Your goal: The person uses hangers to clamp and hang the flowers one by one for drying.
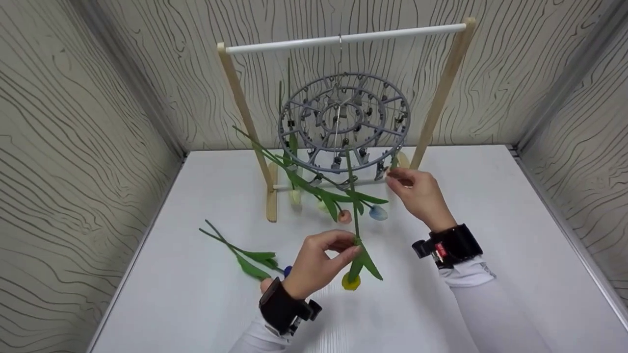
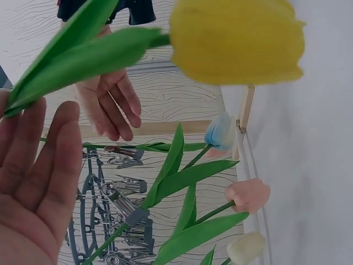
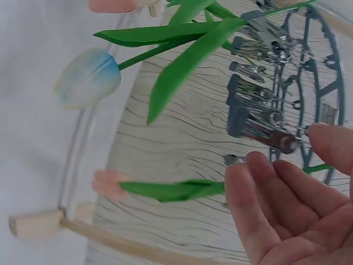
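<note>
My left hand [image 1: 319, 262] pinches a yellow artificial tulip [image 1: 351, 282] by its leaves and stem. The bloom points down, and the stem rises toward the hanger's front. My right hand [image 1: 417, 193] is at the right front rim of a round grey clip hanger [image 1: 392, 133]. Its thumb and fingers stand apart beside a metal clip [image 3: 259, 132] in the right wrist view; nothing is visibly gripped. From the hanger, bloom down, hang a blue-white tulip [image 1: 378, 212], a peach tulip [image 1: 345, 216] and a cream tulip [image 1: 295, 197]. Another pink tulip [image 3: 110, 185] hangs near my right fingers.
A wooden stand [image 1: 441, 98] with a white crossbar [image 1: 402, 34] carries the hanger by a hook. Loose tulips [image 1: 252, 269] lie on the white table at left, partly hidden by my left wrist. Wood-patterned panels [image 1: 554, 73] enclose the back and sides.
</note>
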The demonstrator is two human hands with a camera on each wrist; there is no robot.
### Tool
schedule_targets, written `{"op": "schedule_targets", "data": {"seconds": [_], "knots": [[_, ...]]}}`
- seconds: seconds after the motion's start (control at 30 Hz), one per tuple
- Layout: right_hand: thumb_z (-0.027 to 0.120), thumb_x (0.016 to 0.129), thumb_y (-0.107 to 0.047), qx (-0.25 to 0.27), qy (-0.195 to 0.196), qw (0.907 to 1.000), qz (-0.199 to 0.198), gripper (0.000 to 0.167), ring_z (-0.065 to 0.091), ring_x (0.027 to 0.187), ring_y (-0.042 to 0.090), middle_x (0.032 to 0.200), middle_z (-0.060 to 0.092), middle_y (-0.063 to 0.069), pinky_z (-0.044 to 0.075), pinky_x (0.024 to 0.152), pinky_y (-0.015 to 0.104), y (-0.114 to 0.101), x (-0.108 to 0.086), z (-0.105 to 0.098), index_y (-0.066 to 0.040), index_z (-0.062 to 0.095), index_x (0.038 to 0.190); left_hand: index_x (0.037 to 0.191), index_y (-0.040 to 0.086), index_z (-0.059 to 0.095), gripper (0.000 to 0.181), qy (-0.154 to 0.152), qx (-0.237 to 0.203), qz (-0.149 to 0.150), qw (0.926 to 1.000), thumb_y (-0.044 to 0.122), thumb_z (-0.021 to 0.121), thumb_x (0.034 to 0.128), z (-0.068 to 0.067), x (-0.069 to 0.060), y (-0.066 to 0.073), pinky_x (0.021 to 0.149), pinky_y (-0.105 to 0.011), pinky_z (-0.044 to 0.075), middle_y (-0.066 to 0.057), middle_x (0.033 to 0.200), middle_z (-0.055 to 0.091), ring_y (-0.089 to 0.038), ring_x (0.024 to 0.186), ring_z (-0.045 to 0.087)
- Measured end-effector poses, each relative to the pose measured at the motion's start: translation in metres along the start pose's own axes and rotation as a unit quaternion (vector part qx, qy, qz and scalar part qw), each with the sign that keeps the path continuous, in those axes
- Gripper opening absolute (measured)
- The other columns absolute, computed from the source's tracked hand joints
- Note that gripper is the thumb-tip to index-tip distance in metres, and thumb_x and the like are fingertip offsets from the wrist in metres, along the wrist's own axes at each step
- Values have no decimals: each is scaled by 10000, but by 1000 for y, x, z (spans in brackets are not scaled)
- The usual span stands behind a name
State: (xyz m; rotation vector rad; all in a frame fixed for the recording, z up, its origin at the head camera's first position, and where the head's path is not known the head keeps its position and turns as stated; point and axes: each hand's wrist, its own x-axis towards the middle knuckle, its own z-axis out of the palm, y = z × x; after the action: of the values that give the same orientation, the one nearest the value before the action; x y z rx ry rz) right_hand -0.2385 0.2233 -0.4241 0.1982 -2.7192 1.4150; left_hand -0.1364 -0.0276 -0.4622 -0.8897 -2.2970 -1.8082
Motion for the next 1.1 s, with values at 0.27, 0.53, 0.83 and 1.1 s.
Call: {"op": "schedule_targets", "data": {"seconds": [0.27, 0.53, 0.83, 1.1], "knots": [[642, 1030, -268, 462, -520, 9971, 293, 603, 580, 1288, 395, 1365, 613, 255, 462, 1078, 520, 3, 20, -1, 6, 432, 1525, 1031, 88, 735, 143, 30, -82, -115, 9999, 213, 741, 963, -1, 0, 0, 812, -289, 588, -26, 980, 752, -124, 914, 698], [610, 1051, -239, 479, -211, 9985, -174, 379, 666, 1170, 328, 1237, 705, 188, 504, 1020, 495, -4, 21, -1, -56, 624, 1382, 1042, 93, 741, 152, 89, -1, -237, 9997, 223, 739, 965, -2, 0, -1, 813, -280, 584, -21, 957, 748, -114, 884, 685], [691, 1001, -229, -398, -345, 9974, -495, 255, 704, 1046, 314, 1098, 750, 144, 551, 914, 493, -16, 15, -5, -38, 755, 1156, 1063, 92, 735, 156, 177, 2, -171, 9997, 223, 723, 978, -3, -2, -6, 805, -286, 579, -19, 970, 746, -127, 895, 693], [788, 924, -223, -394, -668, 9962, -385, 284, 715, 988, 251, 1048, 760, 93, 570, 857, 404, -28, 7, -4, -48, 754, 1145, 1061, 99, 734, 164, 246, 47, -295, 9992, 242, 718, 982, -8, -4, -7, 817, -288, 578, -17, 972, 742, -126, 890, 694]]}}
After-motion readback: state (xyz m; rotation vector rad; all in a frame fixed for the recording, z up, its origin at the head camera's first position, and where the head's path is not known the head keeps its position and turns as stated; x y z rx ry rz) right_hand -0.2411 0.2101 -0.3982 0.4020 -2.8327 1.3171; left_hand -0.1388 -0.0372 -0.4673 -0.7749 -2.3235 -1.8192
